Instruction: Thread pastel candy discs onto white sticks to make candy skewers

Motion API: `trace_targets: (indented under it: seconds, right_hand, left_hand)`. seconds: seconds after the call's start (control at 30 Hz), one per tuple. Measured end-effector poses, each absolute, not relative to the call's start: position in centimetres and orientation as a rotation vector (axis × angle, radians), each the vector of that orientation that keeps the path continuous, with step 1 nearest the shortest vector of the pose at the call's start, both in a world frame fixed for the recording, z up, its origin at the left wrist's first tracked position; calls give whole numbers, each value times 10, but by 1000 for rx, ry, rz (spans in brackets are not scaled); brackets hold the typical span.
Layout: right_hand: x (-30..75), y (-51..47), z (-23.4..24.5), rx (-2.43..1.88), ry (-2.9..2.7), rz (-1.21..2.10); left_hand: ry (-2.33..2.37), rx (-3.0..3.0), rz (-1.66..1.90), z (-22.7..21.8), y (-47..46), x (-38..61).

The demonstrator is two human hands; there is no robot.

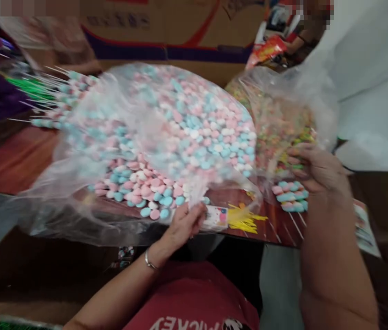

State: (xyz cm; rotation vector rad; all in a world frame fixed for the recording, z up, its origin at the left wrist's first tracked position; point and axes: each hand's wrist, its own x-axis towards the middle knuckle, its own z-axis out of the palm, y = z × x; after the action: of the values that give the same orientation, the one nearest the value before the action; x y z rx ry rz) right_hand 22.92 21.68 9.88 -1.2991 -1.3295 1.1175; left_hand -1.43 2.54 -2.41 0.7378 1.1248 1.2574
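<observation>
A large clear plastic bag (139, 123) full of pink, blue and white candies lies across the table, its mouth toward me with candies spread in the opening. My left hand (185, 224), a silver bracelet on its wrist, pinches a piece of clear plastic at the front edge. Beside it lie a printed white card (217, 216) and a bunch of yellow twist ties (245, 219). My right hand (317, 167) is at a second clear bag (279, 123) of orange, yellow and green candies, fingers curled; what they hold is unclear. Candy skewers (290, 196) lie below it.
More candy skewers (63, 98) are piled at the back left. A large cardboard box (173, 32) stands behind the bags. Another person (56, 46) is at the far left, and one more (303, 36) at the far right. An open carton (42, 270) sits below the red-brown table (15, 156).
</observation>
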Motion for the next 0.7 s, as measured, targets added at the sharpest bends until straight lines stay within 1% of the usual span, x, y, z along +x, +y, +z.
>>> trace_targets:
  seconds: [0.03, 0.07, 0.17, 0.23, 0.27, 0.33, 0.4, 0.5, 0.6, 0.7]
  right_hand:
    - [217, 203, 99, -1310, -1261, 1282]
    - [206, 190, 96, -1312, -1220, 1368]
    - [179, 158, 78, -1308, -1342, 1612]
    - [169, 145, 62, -1294, -1526, 1673]
    - [166, 141, 55, -1277, -1672, 1647]
    - [163, 138, 41, -1214, -2020, 1451]
    - [163, 140, 29, -1129, -2328, 1143]
    - [168, 149, 14, -1004, -2593, 780]
    - [176, 159, 8, -940, -2694, 595]
    - [183, 165, 14, -986, -2686, 546]
  left_hand:
    - [1110, 721, 1279, -26, 25, -15]
    - [1094, 698, 1295, -27, 25, -16]
    - [1059, 653, 1317, -28, 23, -16]
    - [1052, 642, 1321, -27, 21, -17]
    - [1052, 641, 1325, -27, 21, -17]
    - [1051, 649, 1330, -27, 20, -17]
    - [1050, 661, 1336, -27, 20, -17]
    - [1059, 670, 1341, -28, 20, -17]
    - [1071, 673, 1341, -27, 20, -17]
    - [1073, 666, 1343, -24, 21, -16]
